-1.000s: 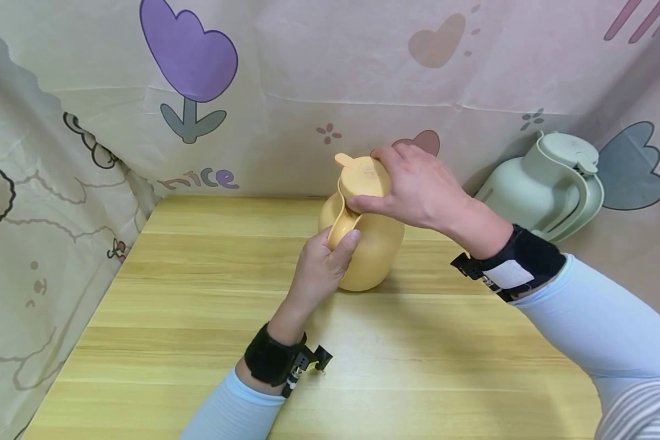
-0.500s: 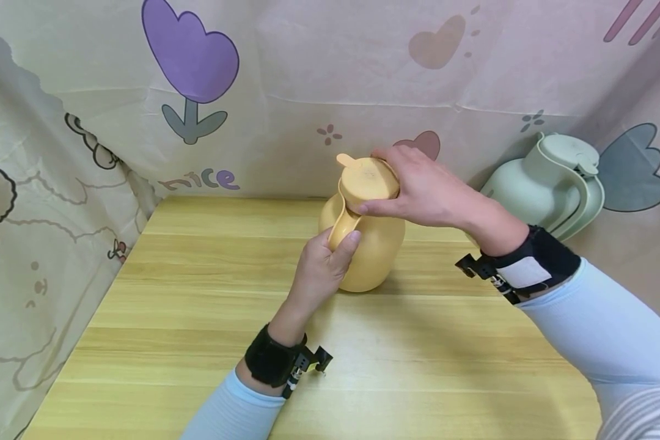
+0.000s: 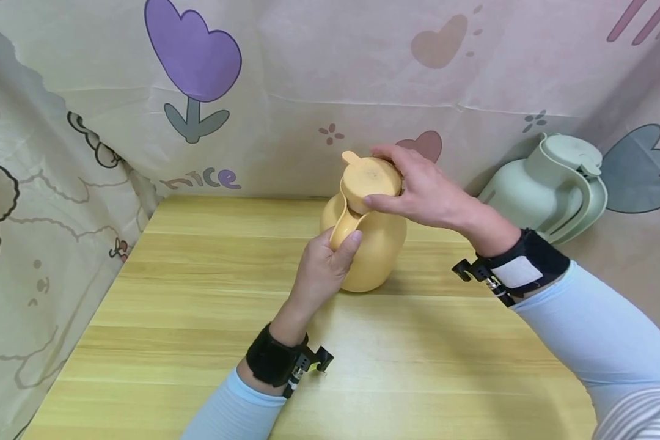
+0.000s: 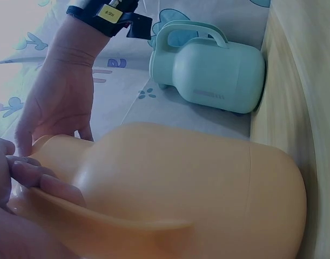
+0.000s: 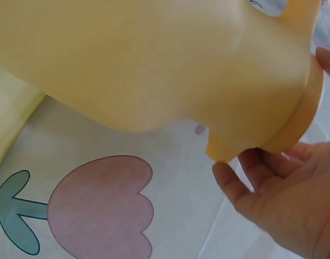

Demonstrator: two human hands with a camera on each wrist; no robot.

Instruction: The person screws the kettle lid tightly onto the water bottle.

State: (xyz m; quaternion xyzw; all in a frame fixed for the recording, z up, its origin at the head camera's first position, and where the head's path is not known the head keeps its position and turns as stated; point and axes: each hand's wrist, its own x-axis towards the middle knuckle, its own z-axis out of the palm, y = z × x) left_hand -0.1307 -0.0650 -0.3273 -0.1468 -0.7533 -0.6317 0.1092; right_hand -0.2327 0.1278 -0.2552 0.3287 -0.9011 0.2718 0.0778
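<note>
A yellow vacuum jug (image 3: 376, 250) stands on the wooden table, its handle toward me. My left hand (image 3: 321, 266) grips the handle, with the thumb along its top. At the jug's mouth is a round yellow lid (image 3: 371, 181) with a small tab pointing away. My right hand (image 3: 426, 186) holds this lid by its rim, thumb on the near side and fingers on the far side. In the right wrist view the lid (image 5: 301, 121) sits against the jug's neck, and a fingertip is at the spout (image 5: 223, 147). The far fingers are partly hidden in the head view.
A pale green jug (image 3: 533, 183) stands at the back right, beyond my right forearm. Behind the wooden table (image 3: 198, 318) hangs a printed cloth (image 3: 286, 73), which also runs down the left side.
The lid has shifted slightly to the right with my right hand, and more of its side shows. My left hand and the jug's body have hardly moved.
</note>
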